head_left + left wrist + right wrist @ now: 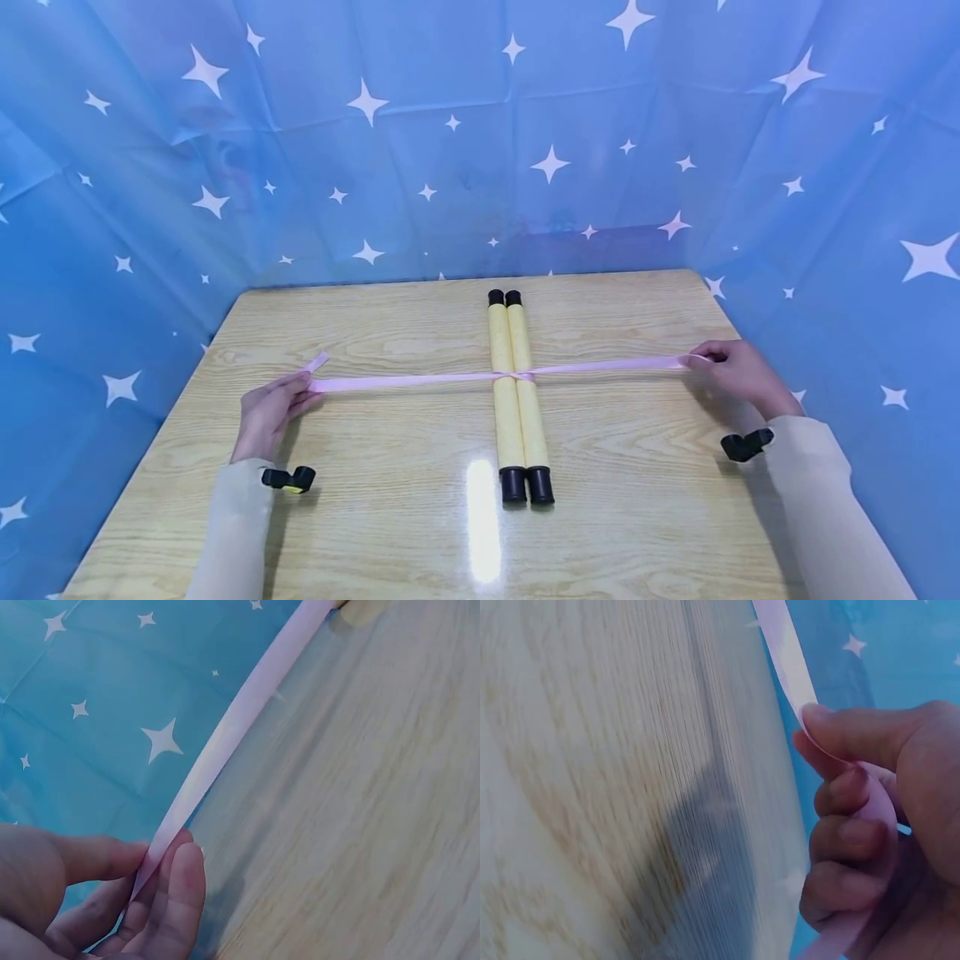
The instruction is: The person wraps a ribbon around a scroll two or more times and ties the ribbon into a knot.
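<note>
Two pale yellow sticks with black end caps (517, 417) lie side by side on the table, pointing away from me. A pink ribbon (412, 381) wraps round both near their middle, crossing on top, and stretches out taut to each side. At the left, my left hand (272, 408) pinches one end between thumb and fingers, a short tail sticking up past it. Over on the right, my right hand (738, 375) pinches the other end. In the right wrist view the ribbon (787, 656) passes under the thumb and trails down through the curled fingers.
The wood-grain table (375, 533) has a bright light reflection near its front. A blue curtain with white stars (450, 167) surrounds the back and both sides. Small black cameras sit on both wrists.
</note>
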Demonstrator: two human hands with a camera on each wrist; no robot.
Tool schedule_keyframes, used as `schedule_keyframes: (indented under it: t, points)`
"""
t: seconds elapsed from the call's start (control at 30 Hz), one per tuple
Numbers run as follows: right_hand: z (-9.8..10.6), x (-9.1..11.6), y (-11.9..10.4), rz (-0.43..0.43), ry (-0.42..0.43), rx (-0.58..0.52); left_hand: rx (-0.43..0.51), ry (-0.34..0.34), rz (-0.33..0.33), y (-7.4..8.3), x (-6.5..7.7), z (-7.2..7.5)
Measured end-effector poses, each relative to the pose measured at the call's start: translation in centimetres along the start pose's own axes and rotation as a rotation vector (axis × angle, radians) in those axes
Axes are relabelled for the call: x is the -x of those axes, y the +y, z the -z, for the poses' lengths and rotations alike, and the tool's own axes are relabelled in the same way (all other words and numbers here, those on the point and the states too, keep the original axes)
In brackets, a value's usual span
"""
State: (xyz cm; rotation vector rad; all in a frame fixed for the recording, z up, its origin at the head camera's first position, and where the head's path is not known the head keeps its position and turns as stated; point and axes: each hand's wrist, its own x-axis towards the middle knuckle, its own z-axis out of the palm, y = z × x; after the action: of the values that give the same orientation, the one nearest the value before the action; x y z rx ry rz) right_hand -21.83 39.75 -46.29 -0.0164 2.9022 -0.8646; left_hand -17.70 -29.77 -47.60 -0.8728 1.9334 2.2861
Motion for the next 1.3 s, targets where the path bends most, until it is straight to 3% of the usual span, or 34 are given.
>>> schedule_keyframes:
  t: [0.23, 0.47, 0.67, 0.97, 1.13, 1.3]
  points:
    - [0.1, 0.1, 0.5, -0.007, 0.068, -0.001, -0.171, 0.049, -0.066, 0.0, 0.3, 1.2]
    - [0.2, 0.4, 0.7, -0.044, 0.1, -0.005, -0.448, 0.11, -0.149, 0.0, 0.6, 2.3]
    - [0.3, 0.5, 0.8, -0.101, 0.103, -0.016, -0.621, 0.086, -0.214, 0.3, 1.5, 1.6]
    - [-0.4, 0.5, -1.9, -0.046, 0.138, -0.011, -0.683, -0.086, -0.407, 0.7, 2.5, -2.1]
    - [-1.3, 0.1, -3.7, -0.016, 0.131, -0.028, -0.734, -0.19, -0.49, 0.1, 2.7, -5.9]
    - [-2.0, -0.1, -4.2, -0.051, 0.127, -0.023, -0.756, -0.324, -0.507, -0.9, 2.9, -10.1]
